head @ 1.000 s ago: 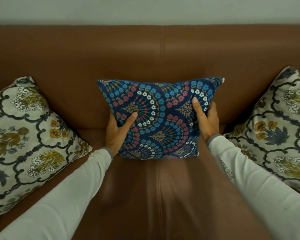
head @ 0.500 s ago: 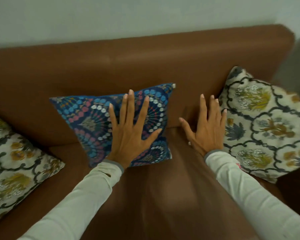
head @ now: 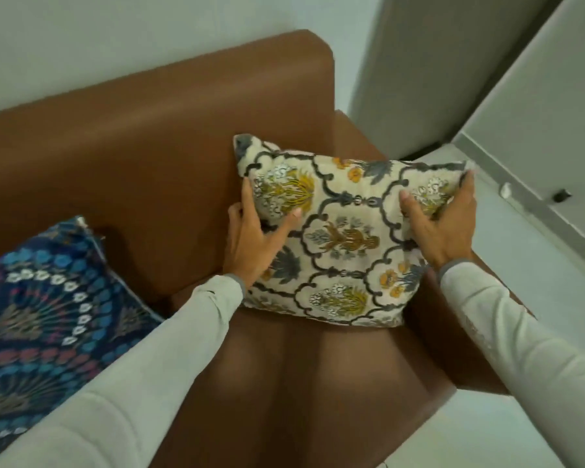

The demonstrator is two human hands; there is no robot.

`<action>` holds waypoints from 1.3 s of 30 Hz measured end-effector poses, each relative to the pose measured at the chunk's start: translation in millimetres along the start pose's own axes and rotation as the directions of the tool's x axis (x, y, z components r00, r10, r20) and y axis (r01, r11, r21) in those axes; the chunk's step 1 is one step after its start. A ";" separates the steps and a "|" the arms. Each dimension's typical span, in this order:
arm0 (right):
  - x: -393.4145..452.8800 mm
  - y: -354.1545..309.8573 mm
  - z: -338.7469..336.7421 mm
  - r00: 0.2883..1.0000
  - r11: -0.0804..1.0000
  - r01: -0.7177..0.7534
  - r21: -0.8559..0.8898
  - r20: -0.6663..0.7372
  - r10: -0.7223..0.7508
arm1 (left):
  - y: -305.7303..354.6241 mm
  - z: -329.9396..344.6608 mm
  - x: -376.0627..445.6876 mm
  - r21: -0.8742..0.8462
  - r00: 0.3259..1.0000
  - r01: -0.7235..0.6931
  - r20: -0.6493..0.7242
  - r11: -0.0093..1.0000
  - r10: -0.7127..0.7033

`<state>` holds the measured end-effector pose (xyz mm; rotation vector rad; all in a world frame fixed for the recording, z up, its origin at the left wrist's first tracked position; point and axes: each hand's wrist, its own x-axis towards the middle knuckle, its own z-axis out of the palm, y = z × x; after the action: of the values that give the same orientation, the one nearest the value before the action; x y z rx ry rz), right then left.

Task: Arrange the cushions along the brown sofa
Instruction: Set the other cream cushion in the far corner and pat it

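A cream cushion (head: 345, 238) with grey lattice and yellow flowers stands in the right corner of the brown sofa (head: 142, 157), leaning between backrest and armrest. My left hand (head: 254, 238) grips its left edge, thumb on the front. My right hand (head: 443, 224) grips its right edge near the top corner. A blue patterned cushion (head: 48, 305) leans against the backrest at the left, partly behind my left sleeve.
The sofa's right armrest (head: 453, 332) ends beside a pale floor (head: 537, 258). A grey wall or door panel (head: 537, 96) with a small dark fitting (head: 562, 195) stands at the right. Bare seat lies between the two cushions.
Both hands left the blue cushion and moved right onto the cream cushion, now gripping its two sides. The view swung right; the left cream cushion is out of sight.
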<state>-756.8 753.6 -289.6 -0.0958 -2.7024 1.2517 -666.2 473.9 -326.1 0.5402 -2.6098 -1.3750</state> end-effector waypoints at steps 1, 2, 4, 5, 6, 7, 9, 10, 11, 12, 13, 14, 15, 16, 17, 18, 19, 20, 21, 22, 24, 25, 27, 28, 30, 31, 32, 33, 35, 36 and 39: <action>3.4 7.0 -2.2 0.997 0.993 -0.067 0.099 0.036 0.064 | 1.7 9.6 4.6 -0.064 0.999 0.052 -0.004 0.997 -0.052; 3.3 11.9 -2.7 0.991 0.980 -0.117 0.160 0.081 0.106 | 2.6 15.4 7.9 -0.083 0.998 0.053 -0.021 0.995 -0.055; -1.3 24.1 -2.7 0.985 0.969 -0.151 0.198 0.109 0.132 | 6.2 24.8 18.1 -0.052 0.999 -0.012 -0.030 0.999 0.011; -5.5 30.8 -2.5 0.986 0.965 -0.158 0.211 0.090 0.142 | 7.4 27.8 24.9 -0.036 0.999 -0.038 -0.013 0.999 0.037; -10.8 37.8 -2.2 0.986 0.958 -0.167 0.233 0.062 0.156 | 10.8 31.1 31.3 -0.031 0.999 -0.052 0.010 0.998 0.053; -15.3 44.7 -1.2 0.986 0.954 -0.167 0.250 0.035 0.164 | 14.3 33.8 36.7 -0.025 0.998 -0.060 0.024 0.998 0.061; -19.6 47.9 1.6 0.990 0.952 -0.135 0.273 0.004 0.139 | 19.9 36.6 42.2 -0.015 0.997 -0.073 0.007 0.997 0.073; -17.7 46.4 4.0 0.994 0.953 -0.106 0.285 -0.009 0.113 | 20.9 36.3 41.2 -0.025 0.996 -0.083 -0.021 0.996 0.082; -14.2 42.4 6.8 0.996 0.952 -0.077 0.297 -0.016 0.086 | 19.8 35.1 38.9 -0.039 0.994 -0.095 -0.050 0.995 0.093; -10.7 37.8 9.4 0.997 0.951 -0.058 0.304 -0.024 0.069 | 17.4 34.0 35.7 -0.055 0.991 -0.111 -0.077 0.992 0.107; -7.6 34.4 12.1 0.998 0.949 -0.043 0.311 -0.035 0.057 | 14.1 33.1 32.8 -0.070 0.987 -0.132 -0.106 0.989 0.124; -5.2 31.8 15.0 0.998 0.948 -0.027 0.318 -0.047 0.044 | 11.3 32.2 29.7 -0.077 0.980 -0.154 -0.137 0.985 0.142; -3.4 30.5 17.6 0.998 0.949 -0.009 0.316 -0.057 0.029 | 8.4 31.7 27.2 -0.071 0.973 -0.171 -0.171 0.983 0.157; -2.4 30.8 20.2 0.997 0.953 0.009 0.303 -0.070 0.014 | 5.9 31.4 25.4 -0.058 0.965 -0.178 -0.206 0.982 0.163; -2.0 31.2 22.5 0.997 0.958 0.021 0.286 -0.079 0.002 | 3.3 31.6 24.3 -0.045 0.958 -0.183 -0.232 0.982 0.168; -1.9 31.0 24.2 0.997 0.962 0.022 0.272 -0.078 -0.001 | 1.3 32.3 23.6 -0.029 0.954 -0.189 -0.241 0.981 0.177; -1.7 29.9 24.3 0.998 0.964 0.015 0.265 -0.068 0.004 | 0.7 33.8 22.8 -0.005 0.955 -0.188 -0.237 0.982 0.181; -2.1 27.6 22.8 0.998 0.967 0.008 0.256 -0.064 0.008 | 1.4 35.6 21.4 0.031 0.958 -0.174 -0.228 0.984 0.177; -3.3 25.6 20.3 0.997 0.975 -0.003 0.223 -0.074 0.020 | 2.8 36.2 19.9 0.085 0.959 -0.156 -0.225 0.984 0.171; -5.0 23.9 17.1 0.994 0.987 -0.015 0.163 -0.105 0.032 | 5.4 35.6 18.9 0.164 0.955 -0.144 -0.236 0.976 0.181; -7.0 17.1 8.7 0.978 0.998 0.046 -0.051 -0.200 -0.055 | 14.7 30.0 20.2 0.374 0.915 -0.174 -0.281 0.911 0.290; -6.7 11.1 5.0 0.959 0.972 0.134 -0.193 -0.222 -0.177 | 21.6 26.3 24.1 0.464 0.880 -0.223 -0.282 0.857 0.382; 0.1 -1.2 4.4 0.895 0.850 0.319 -0.419 -0.162 -0.416 | 37.7 21.5 39.7 0.597 0.798 -0.349 -0.214 0.722 0.563; 5.4 -4.4 8.3 0.870 0.790 0.377 -0.484 -0.107 -0.481 | 42.9 21.2 49.1 0.640 0.774 -0.403 -0.142 0.654 0.617; 13.2 -5.4 16.8 0.870 0.725 0.399 -0.561 -0.017 -0.493 | 42.9 22.6 65.1 0.685 0.764 -0.475 0.009 0.553 0.645; 14.3 -2.4 19.0 0.883 0.712 0.387 -0.586 0.013 -0.469 | 38.8 22.8 69.3 0.693 0.764 -0.497 0.064 0.522 0.642; 13.4 2.2 19.7 0.892 0.702 0.376 -0.605 0.031 -0.451 | 33.8 22.2 70.8 0.697 0.763 -0.509 0.095 0.505 0.639; 11.7 6.6 18.4 0.893 0.689 0.374 -0.621 0.040 -0.449 | 29.4 21.0 70.0 0.701 0.763 -0.511 0.105 0.497 0.637; 8.7 6.1 14.2 0.877 0.657 0.394 -0.643 0.047 -0.479 | 28.0 14.8 63.0 0.710 0.769 -0.488 0.075 0.508 0.635; 6.3 0.2 13.5 0.862 0.638 0.415 -0.649 0.057 -0.503 | 29.2 8.2 55.7 0.715 0.774 -0.469 0.049 0.519 0.631; -10.7 -31.7 21.9 0.791 0.558 0.505 -0.658 0.094 -0.605 | 24.3 -25.1 19.5 0.746 0.760 -0.429 -0.008 0.510 0.650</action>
<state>-749.8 715.3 -280.7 0.5398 -2.5652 0.0695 -682.9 459.8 -292.6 -0.0705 -2.6096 -0.0322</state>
